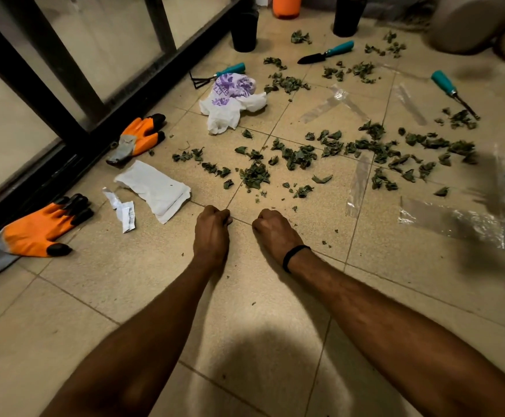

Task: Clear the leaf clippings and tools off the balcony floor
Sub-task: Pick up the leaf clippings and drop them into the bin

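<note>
Green leaf clippings lie scattered over the tiled balcony floor, from the middle out to the right and back. Three teal-handled tools lie among them: a small rake at the back left, a trowel at the back, and a third tool at the right. My left hand and my right hand are both curled into fists side by side on the floor, just short of the nearest leaves. I see nothing held in either fist.
Two orange work gloves lie by the black railing on the left. A white plastic bag, a folded white paper, paper scraps and clear plastic pieces lie about. Black pots and an orange container stand at the back.
</note>
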The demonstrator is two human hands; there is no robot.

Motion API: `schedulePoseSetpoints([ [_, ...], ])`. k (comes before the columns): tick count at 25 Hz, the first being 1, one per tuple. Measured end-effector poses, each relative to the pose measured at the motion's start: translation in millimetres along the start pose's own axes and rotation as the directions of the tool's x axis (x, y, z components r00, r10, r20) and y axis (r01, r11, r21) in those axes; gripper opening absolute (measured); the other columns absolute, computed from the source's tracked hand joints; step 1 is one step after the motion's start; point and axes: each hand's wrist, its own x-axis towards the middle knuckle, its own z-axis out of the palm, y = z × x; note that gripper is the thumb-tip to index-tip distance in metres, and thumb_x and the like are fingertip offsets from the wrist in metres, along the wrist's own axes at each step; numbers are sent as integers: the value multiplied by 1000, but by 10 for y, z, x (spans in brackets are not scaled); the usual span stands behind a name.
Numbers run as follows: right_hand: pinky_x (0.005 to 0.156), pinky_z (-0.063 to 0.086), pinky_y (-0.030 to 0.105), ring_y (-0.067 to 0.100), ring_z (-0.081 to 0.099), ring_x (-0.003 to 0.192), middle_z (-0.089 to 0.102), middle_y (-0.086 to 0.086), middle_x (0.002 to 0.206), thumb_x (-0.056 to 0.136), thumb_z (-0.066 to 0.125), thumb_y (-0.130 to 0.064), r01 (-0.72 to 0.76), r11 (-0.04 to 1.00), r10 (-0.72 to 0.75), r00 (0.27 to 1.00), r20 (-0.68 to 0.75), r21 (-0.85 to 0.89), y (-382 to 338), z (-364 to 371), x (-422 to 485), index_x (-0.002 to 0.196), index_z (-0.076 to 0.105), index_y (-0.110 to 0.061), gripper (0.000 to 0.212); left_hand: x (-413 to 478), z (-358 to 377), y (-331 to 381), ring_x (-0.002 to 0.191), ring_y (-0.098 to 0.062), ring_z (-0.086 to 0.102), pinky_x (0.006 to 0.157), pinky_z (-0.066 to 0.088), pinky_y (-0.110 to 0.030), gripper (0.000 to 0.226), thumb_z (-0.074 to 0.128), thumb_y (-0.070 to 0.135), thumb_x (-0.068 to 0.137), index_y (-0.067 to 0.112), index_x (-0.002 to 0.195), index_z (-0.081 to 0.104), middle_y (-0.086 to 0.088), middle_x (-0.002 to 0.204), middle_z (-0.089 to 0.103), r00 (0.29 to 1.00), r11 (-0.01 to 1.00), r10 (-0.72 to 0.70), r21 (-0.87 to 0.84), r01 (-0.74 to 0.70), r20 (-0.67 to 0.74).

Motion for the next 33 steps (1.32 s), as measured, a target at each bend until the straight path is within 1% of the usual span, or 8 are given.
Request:
schedulePoseSetpoints([
  [4, 85, 53, 35, 27, 63, 96, 69, 14, 101, 85, 53, 2, -168, 974, 180, 981, -66, 151, 162, -254, 58, 95, 74, -3, 24, 46, 55, 78, 87, -28, 51, 67, 30, -29, 16, 52, 8, 97, 7, 92, 68, -11, 91, 53, 998, 998, -63, -5, 63, -8],
  [9, 91, 46, 22, 18, 64, 107, 73, 5, 108, 90, 61, -5, -405, 862, 459, 879, -131, 305, 709, -569, 98, 103, 76, -10, 21, 172, 78, 201, 97, -38, 53, 67, 35, -32, 22, 50, -8, 89, 1, 102, 65, -22, 103, 58, 987, 987, -159, 8, 159, 14],
  [14, 83, 48, 32, 26, 60, 99, 63, 14, 103, 88, 55, 1, -301, 938, 310, 950, -26, 170, 676, -433, 140, 96, 73, -3, 20, 237, 175, 306, 83, -32, 58, 63, 39, -31, 24, 53, -9, 82, 6, 93, 68, -19, 95, 63, 992, 991, -109, -76, 114, 62],
  [20, 77, 47, 35, 32, 58, 92, 62, 16, 98, 88, 56, -2, 0, 1000, -1, 998, -56, -17, 481, -306, -4, 95, 70, -2, 16, 217, 308, 471, 70, -17, 57, 56, 33, -18, 15, 59, 12, 95, 12, 87, 71, -8, 83, 66, 995, 990, -11, -138, 25, 101],
  [23, 71, 48, 36, 30, 58, 86, 58, 10, 90, 86, 51, -2, -82, 996, 81, 996, -45, -30, 539, -375, -27, 87, 70, -6, 20, 132, 315, 526, 70, -19, 56, 55, 28, -22, 15, 60, 15, 96, 15, 85, 70, -6, 81, 62, 991, 988, 63, -145, -45, 122],
  [25, 79, 50, 37, 28, 60, 90, 65, 10, 94, 86, 52, -2, -90, 996, 89, 996, -27, -24, 645, -496, -81, 91, 74, -8, 23, 21, 308, 579, 73, -20, 53, 59, 30, -28, 15, 60, 14, 95, 14, 84, 69, -6, 83, 58, 985, 985, 123, -137, -106, 119],
  [30, 89, 52, 25, 14, 65, 98, 72, 2, 109, 92, 58, -2, -180, 946, 133, 974, 184, 269, 807, -714, -387, 112, 73, -12, 27, -376, 314, 789, 77, -18, 50, 63, 38, -30, 13, 61, 15, 95, 14, 94, 74, -4, 88, 57, 964, 966, 225, -160, -202, 140],
  [33, 92, 52, 26, 14, 65, 101, 70, 2, 112, 90, 61, 0, -308, 877, 276, 951, 138, 368, 943, -804, -459, 115, 70, -7, 28, -417, 264, 833, 78, -21, 54, 64, 36, -29, 13, 62, 17, 96, 13, 96, 74, -7, 90, 59, 959, 969, 212, -167, -181, 188],
])
